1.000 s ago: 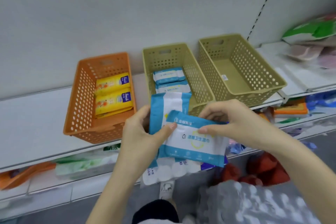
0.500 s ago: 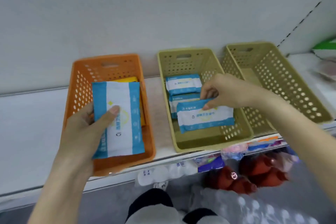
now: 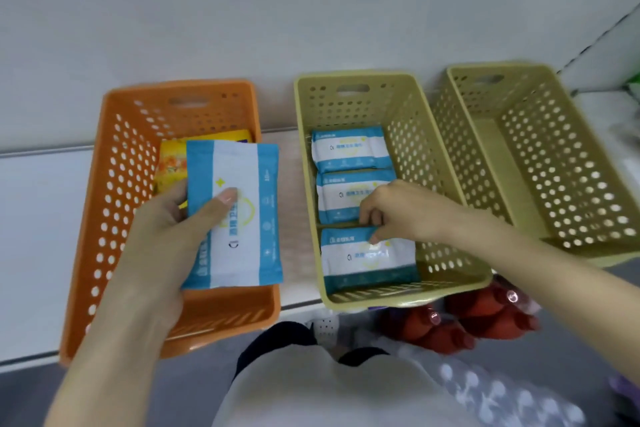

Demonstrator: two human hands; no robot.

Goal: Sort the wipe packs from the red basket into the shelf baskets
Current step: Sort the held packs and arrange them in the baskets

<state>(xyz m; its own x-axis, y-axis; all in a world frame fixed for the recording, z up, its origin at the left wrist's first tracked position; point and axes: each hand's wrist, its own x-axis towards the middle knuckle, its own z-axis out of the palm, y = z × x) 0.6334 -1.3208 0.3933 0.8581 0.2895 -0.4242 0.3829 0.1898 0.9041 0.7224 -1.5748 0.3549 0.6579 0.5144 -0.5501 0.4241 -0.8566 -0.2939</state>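
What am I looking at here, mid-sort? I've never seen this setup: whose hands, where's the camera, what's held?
No machine: these are a person's bare hands, filmed by one camera worn on the head, looking down. On the white shelf stand three baskets. The left hand grips a blue-and-white wipe pack above the orange basket, which holds yellow packs. The right hand pinches the top edge of the nearest pack, one of three blue ones in the middle beige basket. A second beige basket stands farther right.
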